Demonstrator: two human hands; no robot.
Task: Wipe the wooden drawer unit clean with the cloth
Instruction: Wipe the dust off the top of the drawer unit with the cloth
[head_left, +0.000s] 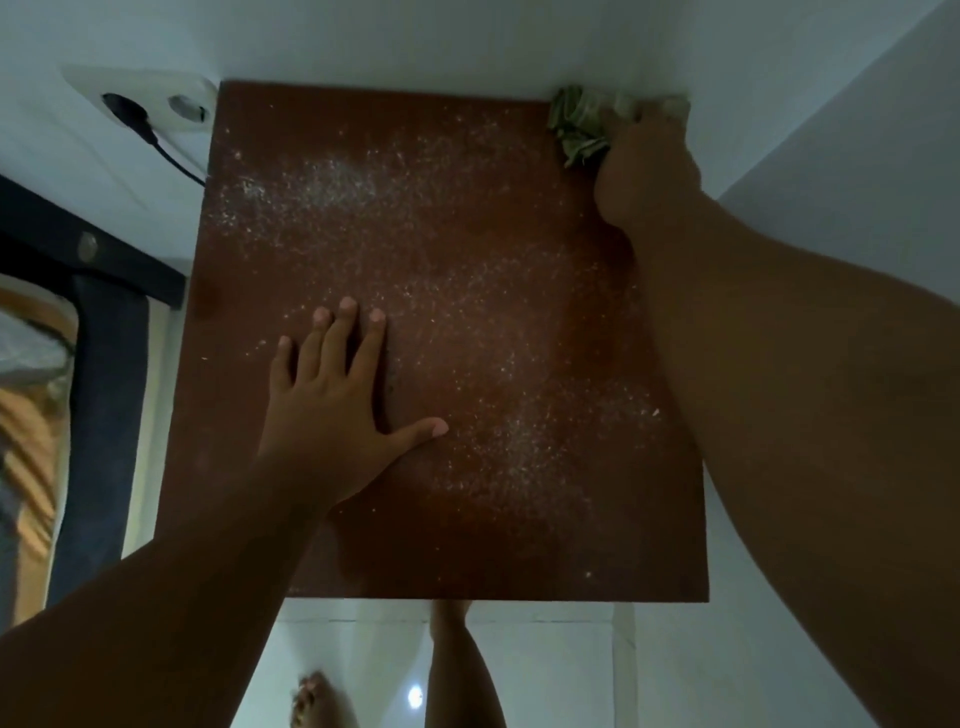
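Observation:
I look straight down on the reddish-brown top of the wooden drawer unit (467, 249), which is speckled with pale dust across its middle. My right hand (647, 166) is at the far right corner against the wall, closed on a crumpled greenish cloth (576, 127) pressed onto the wood. My left hand (332, 395) lies flat on the left half of the top, fingers spread and holding nothing.
White walls close in behind and to the right of the unit. A double wall socket (150, 101) with a black plug and cable sits at the far left. A dark-framed object (98, 364) stands to the left. My legs and white floor tiles (550, 670) show below the front edge.

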